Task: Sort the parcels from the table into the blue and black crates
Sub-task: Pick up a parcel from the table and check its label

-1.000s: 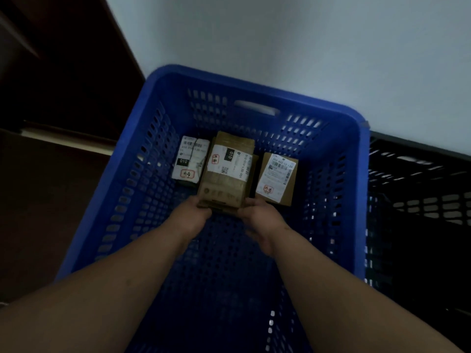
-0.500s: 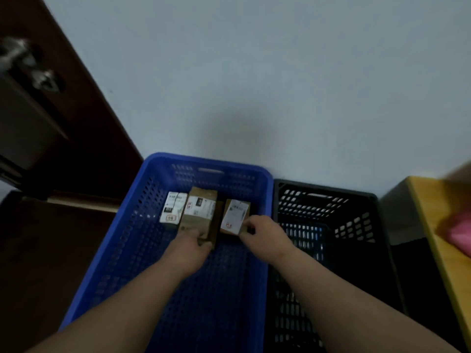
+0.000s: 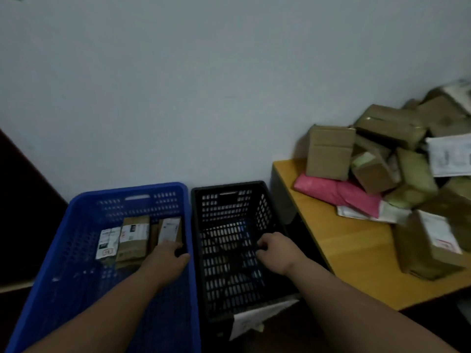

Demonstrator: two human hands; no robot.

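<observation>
Both bare forearms extended forward and down. Left hand [image 3: 167, 258] palm-down, fingers loosely curled, nothing visibly gripped. Right hand [image 3: 276, 250] also loosely curled, empty, well apart from the left.

Perforated plastic crates [image 3: 132, 200]; seemingly cardboard parcels [image 3: 328, 151]

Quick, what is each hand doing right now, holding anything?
Left hand: over the blue crate, fingers curled, touching a parcel; grip cannot be told.
Right hand: over the black crate, loosely curled, holding nothing.

Blue crate [image 3: 76, 225] holding three labelled parcels [image 3: 133, 238], black crate [image 3: 229, 189] beside it, both hands over crates, heaped table [image 3: 331, 238]
</observation>
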